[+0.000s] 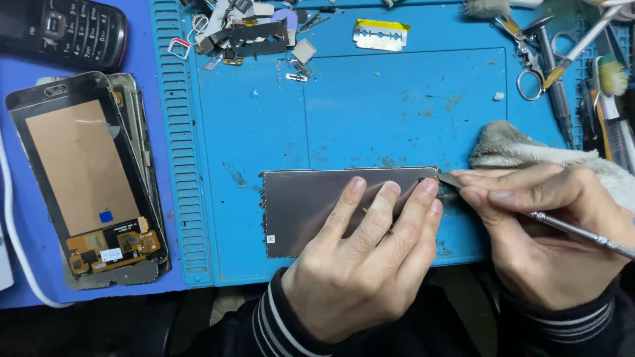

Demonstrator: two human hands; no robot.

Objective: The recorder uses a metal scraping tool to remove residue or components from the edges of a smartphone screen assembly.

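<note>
A: What is laid out, from the largest thing down?

B: A blue silicone work mat [370, 119] is spread across the bench. At its six o'clock edge a thin grey rectangular display panel [311, 208] is lain flat. At nine o'clock, off the mat, a stack of dismantled phone screens [86, 178] is seen.

A: And the hands?

B: The left hand [360, 264] is spread flat, fingers pressed on the panel. The right hand [542, 231] is closed around a slim metal pry tool [569, 228], its tip set at the panel's three o'clock corner.

A: How would the panel handle?

B: It is judged light, stiff, brittle; it is best held by its edges.
</note>
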